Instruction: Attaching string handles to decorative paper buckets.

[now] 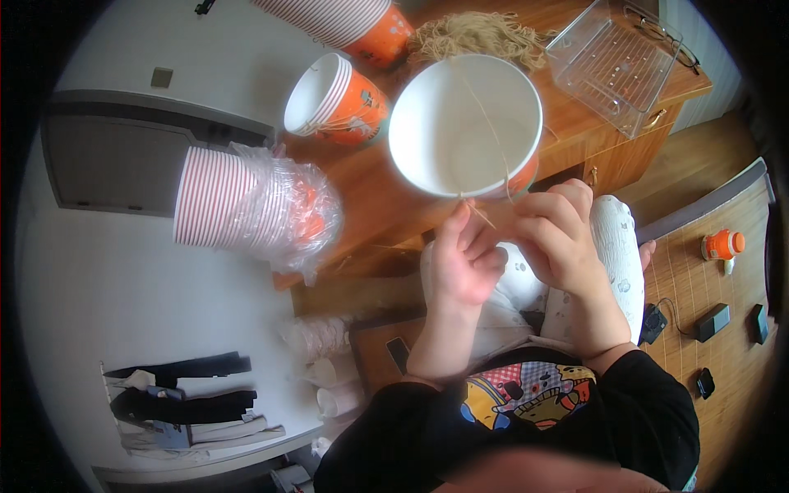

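Note:
A large white paper cup (460,123) with an orange outside is held up in front of me, its mouth facing the camera. A thin tan string (486,123) runs across the mouth and down to its near rim. My left hand (464,259) pinches the string just below the rim. My right hand (559,234) is closed beside it, fingers on the same string and touching the cup's lower edge. A heap of tan string (477,34) lies on the wooden table (386,193) behind the cup.
A second orange striped cup (335,99) stands on the table. A plastic-wrapped stack of cups (246,205) lies at the left edge, another stack (345,20) at the top. A clear plastic tray (616,62) and glasses (657,29) sit right. A small orange bottle (723,245) and dark gadgets (713,320) rest on a mat.

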A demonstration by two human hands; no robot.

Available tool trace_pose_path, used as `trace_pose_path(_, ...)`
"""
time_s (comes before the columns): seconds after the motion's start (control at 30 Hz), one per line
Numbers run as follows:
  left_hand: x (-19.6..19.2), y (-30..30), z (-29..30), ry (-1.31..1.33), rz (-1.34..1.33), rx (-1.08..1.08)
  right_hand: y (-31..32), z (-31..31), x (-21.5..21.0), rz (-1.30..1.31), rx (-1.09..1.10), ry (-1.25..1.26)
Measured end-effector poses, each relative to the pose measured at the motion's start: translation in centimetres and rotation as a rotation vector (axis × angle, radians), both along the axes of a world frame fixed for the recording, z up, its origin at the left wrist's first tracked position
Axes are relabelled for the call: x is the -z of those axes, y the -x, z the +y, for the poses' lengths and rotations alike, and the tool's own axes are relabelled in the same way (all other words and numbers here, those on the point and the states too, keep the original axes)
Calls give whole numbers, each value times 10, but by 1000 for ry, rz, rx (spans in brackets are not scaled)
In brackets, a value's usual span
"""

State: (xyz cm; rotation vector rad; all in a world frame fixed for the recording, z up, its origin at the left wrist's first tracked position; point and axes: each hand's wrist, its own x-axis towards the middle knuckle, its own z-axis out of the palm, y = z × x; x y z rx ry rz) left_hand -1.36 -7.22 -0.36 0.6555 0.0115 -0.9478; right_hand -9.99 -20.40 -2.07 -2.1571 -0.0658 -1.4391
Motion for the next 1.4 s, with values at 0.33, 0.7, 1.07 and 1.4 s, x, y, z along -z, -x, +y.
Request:
trace_pose_path(0.33, 0, -3, -4, -120, -151, -109, 1, -1, -1, 33, -37, 63)
trace_pose_path(0.7, 14, -5, 5, -413, -1280, -775, 2, 1, -3, 52, -55, 49)
trace_pose_path(1.07, -22, -25, 5, -784, -2165, -571, 10, 0, -5, 58, -115, 42)
trace_pose_path(1.4, -30, -44, 41, -597, -2431, -465, 9, -1, -3, 62, 32, 130)
